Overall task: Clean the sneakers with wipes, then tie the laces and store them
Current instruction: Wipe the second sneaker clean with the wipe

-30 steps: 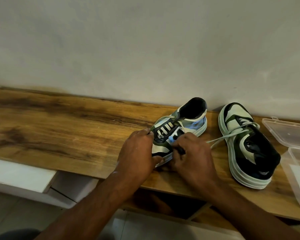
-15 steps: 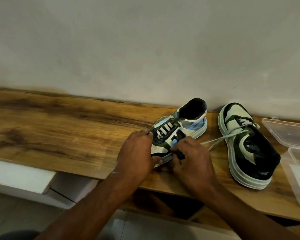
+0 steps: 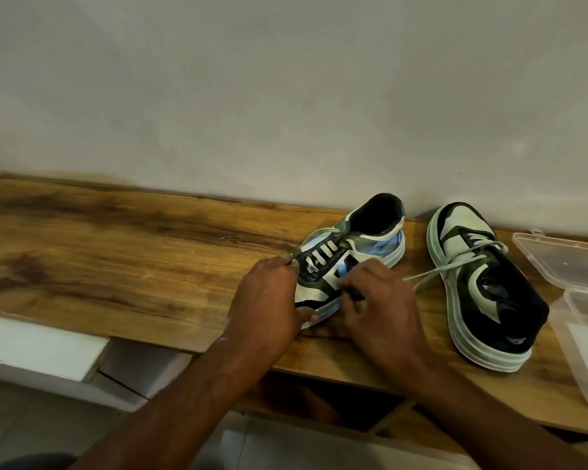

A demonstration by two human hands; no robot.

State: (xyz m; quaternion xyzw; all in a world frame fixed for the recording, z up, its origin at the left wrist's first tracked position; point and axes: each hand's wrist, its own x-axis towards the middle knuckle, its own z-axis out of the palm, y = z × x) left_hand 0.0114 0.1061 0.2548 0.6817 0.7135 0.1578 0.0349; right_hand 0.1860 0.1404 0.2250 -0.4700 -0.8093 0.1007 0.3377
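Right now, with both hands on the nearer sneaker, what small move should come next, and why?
Probably draw the small dark item pinched by the right hand further along the green-and-white sneaker side, since the left hand steadies its toe. The other sneaker lies with laces loose.

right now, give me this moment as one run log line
left hand holds green-and-white laced sneaker's toe | right hand pinches small dark item at its side | second sneaker laces loose | clear plastic box open
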